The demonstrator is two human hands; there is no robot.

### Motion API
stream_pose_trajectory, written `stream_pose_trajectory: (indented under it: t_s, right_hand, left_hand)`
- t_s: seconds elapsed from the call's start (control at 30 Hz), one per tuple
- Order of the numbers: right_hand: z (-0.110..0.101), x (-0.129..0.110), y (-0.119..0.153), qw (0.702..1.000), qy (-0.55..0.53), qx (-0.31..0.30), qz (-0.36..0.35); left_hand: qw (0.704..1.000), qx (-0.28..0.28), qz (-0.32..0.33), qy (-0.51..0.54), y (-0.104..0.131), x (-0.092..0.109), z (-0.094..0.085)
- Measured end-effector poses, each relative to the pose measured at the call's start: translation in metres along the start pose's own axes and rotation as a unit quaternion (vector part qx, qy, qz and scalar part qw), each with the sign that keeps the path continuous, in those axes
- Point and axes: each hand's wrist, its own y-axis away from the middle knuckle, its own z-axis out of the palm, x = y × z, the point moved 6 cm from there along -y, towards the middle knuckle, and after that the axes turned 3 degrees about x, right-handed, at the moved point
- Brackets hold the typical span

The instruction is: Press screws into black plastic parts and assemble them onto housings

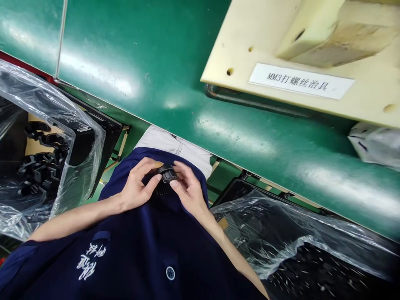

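Note:
A small black plastic part (pixel 168 174) with comb-like teeth at its lower end is held in front of the dark blue shirt, close to the bench edge. My left hand (pixel 140 183) pinches it from the left between thumb and fingertips. From the right, the thumb of my right hand (pixel 190 189) presses on its face, with the fingers curled behind. Both hands are closed on this one part. At the far left, several similar black parts (pixel 43 171) lie in a bin lined with clear plastic.
The green bench (pixel 150 62) spans the view ahead. A cream fixture board (pixel 237 50) with a printed label overhangs it at upper right, near a clear plastic bag (pixel 375 143). A plastic-lined bin (pixel 262 225) of small dark pieces stands at lower right.

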Motion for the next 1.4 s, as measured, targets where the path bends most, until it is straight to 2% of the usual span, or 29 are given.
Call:
stream_pose_trajectory:
  t_s: [0.1, 0.2, 0.3, 0.4, 0.47, 0.5, 0.57, 0.6, 0.67, 0.73, 0.8, 0.87, 0.97, 1.03, 1.13, 1.2, 1.27, 1.4]
  right_hand:
    - [0.0, -0.004, 0.003, 1.0, -0.009, -0.019, 0.009]
    - [-0.012, -0.021, 0.009, 0.999, 0.016, 0.031, -0.023]
    - [-0.025, -0.05, 0.013, 0.989, 0.093, 0.06, -0.097]
    - [-0.036, -0.091, 0.02, 0.96, 0.181, 0.058, -0.203]
    - [-0.045, -0.123, 0.026, 0.92, 0.26, 0.057, -0.289]
    - [-0.052, -0.141, 0.028, 0.888, 0.31, 0.066, -0.333]
    - [-0.07, -0.179, 0.027, 0.804, 0.416, 0.12, -0.408]
    - [-0.081, -0.199, 0.023, 0.756, 0.462, 0.167, -0.434]
    - [-0.104, -0.237, 0.008, 0.673, 0.535, 0.258, -0.441]
    - [-0.118, -0.266, -0.015, 0.623, 0.589, 0.282, -0.43]
    - [-0.122, -0.284, -0.039, 0.594, 0.634, 0.245, -0.43]
    - [-0.121, -0.289, -0.057, 0.575, 0.664, 0.199, -0.434]
    - [-0.119, -0.285, -0.064, 0.564, 0.689, 0.169, -0.423]
    - [-0.119, -0.281, -0.054, 0.566, 0.686, 0.173, -0.423]
    - [-0.128, -0.285, -0.023, 0.562, 0.652, 0.241, -0.449]
    - [-0.145, -0.289, 0.0, 0.559, 0.629, 0.31, -0.443]
    - [-0.169, -0.287, 0.013, 0.589, 0.625, 0.337, -0.386]
    - [-0.209, -0.259, 0.01, 0.713, 0.617, 0.27, -0.195]
  left_hand:
    - [0.999, -0.021, 0.025, 0.043, -0.001, 0.007, 0.004]
    - [0.998, -0.03, 0.049, 0.018, -0.002, 0.018, 0.007]
    - [0.994, -0.043, 0.102, -0.021, -0.004, 0.031, 0.01]
    - [0.981, -0.064, 0.182, -0.021, -0.009, 0.05, 0.012]
    - [0.972, -0.069, 0.226, -0.021, -0.016, 0.066, 0.012]
    - [0.966, -0.062, 0.248, -0.022, -0.021, 0.076, 0.012]
    - [0.955, -0.036, 0.293, -0.02, -0.033, 0.096, 0.011]
    - [0.95, -0.019, 0.313, -0.014, -0.038, 0.106, 0.011]
    - [0.94, 0.003, 0.341, -0.001, -0.048, 0.123, 0.012]
    - [0.935, 0.003, 0.355, 0.009, -0.052, 0.133, 0.016]
    - [0.934, -0.004, 0.358, 0.017, -0.052, 0.135, 0.02]
    - [0.938, -0.006, 0.345, 0.02, -0.05, 0.13, 0.023]
    - [0.947, -0.004, 0.32, 0.014, -0.045, 0.114, 0.027]
    - [0.953, -0.001, 0.303, 0.005, -0.042, 0.102, 0.028]
    - [0.963, -0.002, 0.269, -0.005, -0.038, 0.086, 0.03]
    - [0.968, -0.006, 0.252, -0.008, -0.036, 0.079, 0.031]
    - [0.969, -0.015, 0.246, -0.007, -0.034, 0.076, 0.034]
    - [0.965, -0.034, 0.259, -0.007, -0.033, 0.078, 0.04]
